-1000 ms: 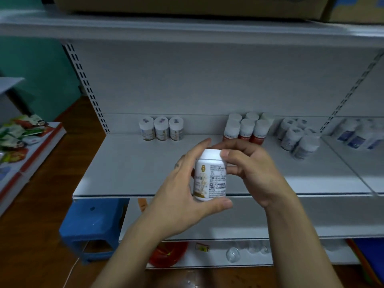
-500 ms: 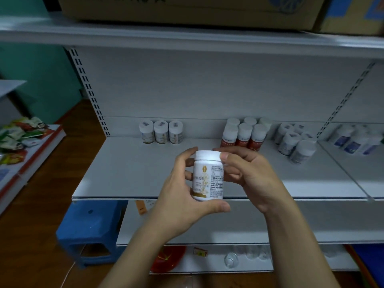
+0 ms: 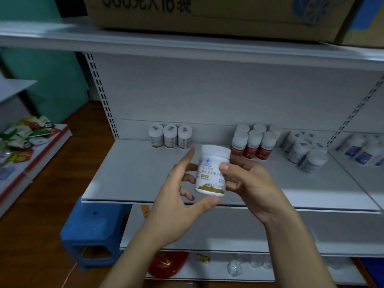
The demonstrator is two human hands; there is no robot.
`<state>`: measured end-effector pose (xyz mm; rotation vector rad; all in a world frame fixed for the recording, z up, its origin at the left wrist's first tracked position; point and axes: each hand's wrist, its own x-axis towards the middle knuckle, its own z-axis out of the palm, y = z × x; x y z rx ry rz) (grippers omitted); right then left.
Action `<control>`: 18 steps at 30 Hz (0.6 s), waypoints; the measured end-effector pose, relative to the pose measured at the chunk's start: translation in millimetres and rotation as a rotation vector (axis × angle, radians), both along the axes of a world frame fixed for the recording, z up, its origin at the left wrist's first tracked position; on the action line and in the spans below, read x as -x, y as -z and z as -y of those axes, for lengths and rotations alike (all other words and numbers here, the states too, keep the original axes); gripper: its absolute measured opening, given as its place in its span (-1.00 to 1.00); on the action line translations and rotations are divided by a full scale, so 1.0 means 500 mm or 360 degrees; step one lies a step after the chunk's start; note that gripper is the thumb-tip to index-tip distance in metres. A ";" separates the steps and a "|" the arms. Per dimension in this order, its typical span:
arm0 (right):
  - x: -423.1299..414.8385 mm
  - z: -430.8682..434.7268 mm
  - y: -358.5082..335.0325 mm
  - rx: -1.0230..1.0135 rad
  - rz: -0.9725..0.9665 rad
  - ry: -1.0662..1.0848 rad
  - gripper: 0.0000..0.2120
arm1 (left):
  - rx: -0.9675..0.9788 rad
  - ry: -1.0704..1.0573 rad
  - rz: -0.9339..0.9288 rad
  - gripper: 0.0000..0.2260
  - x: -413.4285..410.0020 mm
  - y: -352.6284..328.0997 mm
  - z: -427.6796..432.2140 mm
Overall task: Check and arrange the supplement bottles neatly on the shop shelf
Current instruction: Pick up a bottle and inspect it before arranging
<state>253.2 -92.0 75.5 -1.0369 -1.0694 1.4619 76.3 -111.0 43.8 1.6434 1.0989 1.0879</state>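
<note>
A white supplement bottle (image 3: 212, 175) with a gold band at its base is held upright in front of the white shelf (image 3: 128, 175). My right hand (image 3: 253, 188) grips it, thumb on the label and fingers wrapped behind. My left hand (image 3: 174, 204) is spread beside it, with the index finger straight up near the cap and the thumb touching under the base. At the back of the shelf stand three matching gold-label bottles (image 3: 170, 136) in a row, a block of red-label bottles (image 3: 252, 142) and a looser group of grey-label bottles (image 3: 303, 150).
Blue-label bottles (image 3: 361, 150) stand on the neighbouring shelf to the right. Cardboard boxes (image 3: 207, 11) sit on the shelf above. A blue stool (image 3: 93, 227) stands on the floor at left, near a low display of snack packets (image 3: 22, 136). On the lower shelf lies a red bowl (image 3: 166, 265).
The bottle has been turned in my hands, so a different side of the label faces me. My left hand's fingers have loosened from around it. The bottle sits a little closer to the shelf.
</note>
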 end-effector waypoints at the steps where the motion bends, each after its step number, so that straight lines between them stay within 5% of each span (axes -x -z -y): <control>1: 0.000 -0.005 0.004 0.0008 -0.0049 -0.0001 -0.76 | 0.0062 0.0067 0.0036 -0.16 0.004 0.000 0.001; 9: 0.016 -0.023 0.022 0.0040 -0.0124 -0.0017 -0.63 | 0.0225 0.0041 0.0250 -0.38 0.023 -0.013 -0.006; 18: 0.039 -0.020 0.033 -0.0114 0.0261 -0.0198 -0.65 | -0.0036 -0.0310 -0.0090 -0.28 0.027 -0.003 -0.007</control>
